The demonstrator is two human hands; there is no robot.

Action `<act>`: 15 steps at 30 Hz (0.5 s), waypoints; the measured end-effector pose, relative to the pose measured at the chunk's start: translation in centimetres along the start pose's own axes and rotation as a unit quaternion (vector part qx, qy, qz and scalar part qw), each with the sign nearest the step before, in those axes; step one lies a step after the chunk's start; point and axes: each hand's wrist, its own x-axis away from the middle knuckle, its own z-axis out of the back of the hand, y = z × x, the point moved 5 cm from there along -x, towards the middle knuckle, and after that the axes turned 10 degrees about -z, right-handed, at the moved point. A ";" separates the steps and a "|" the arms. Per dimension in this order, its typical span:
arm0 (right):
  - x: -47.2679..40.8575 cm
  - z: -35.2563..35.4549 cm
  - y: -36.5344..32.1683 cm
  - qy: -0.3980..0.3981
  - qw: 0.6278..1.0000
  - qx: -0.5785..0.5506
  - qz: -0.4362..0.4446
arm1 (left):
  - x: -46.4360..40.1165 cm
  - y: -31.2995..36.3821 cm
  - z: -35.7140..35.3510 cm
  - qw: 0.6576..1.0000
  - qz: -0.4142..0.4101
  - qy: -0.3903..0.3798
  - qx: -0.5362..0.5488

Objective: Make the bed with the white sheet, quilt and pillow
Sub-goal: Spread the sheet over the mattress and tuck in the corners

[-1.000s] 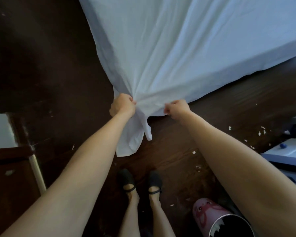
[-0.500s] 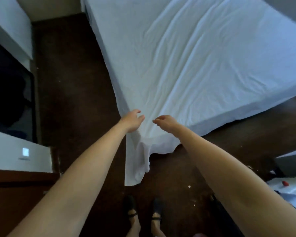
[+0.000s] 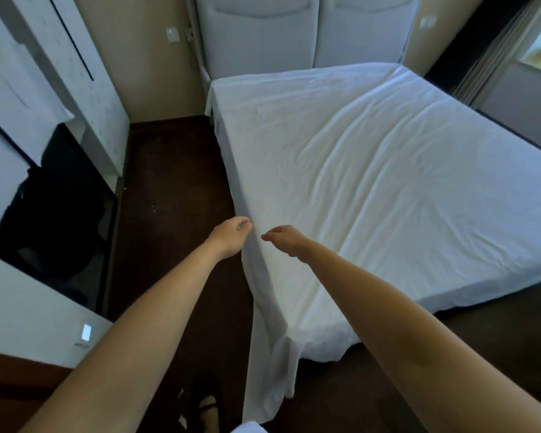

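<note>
Both hands have let go of the sheet — a second ago each gripped its corner in a fist. The left hand and right hand now hover apart over the bed's near corner, fingers loosely curled, pinching nothing. The sheet lies spread over the bed, wrinkled, its corner hanging to the floor. The view has lifted — the headboard shows.

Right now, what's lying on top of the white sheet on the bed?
Nothing lies on the white sheet: only creases, no quilt or pillow in view. The left hand and right hand hover at its near corner, holding nothing. The sheet hides whatever lies under it.
</note>
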 end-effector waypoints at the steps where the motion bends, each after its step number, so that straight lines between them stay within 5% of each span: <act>1: -1.2 -0.6 -1.7 -0.001 1.000 -0.001 0.002 | -1.4 -1.3 1.3 1.000 0.003 0.003 -0.001; 15: -20.8 0.5 -25.4 0.023 0.997 -0.068 -0.014 | -26.5 -10.7 24.5 1.000 -0.021 0.004 -0.013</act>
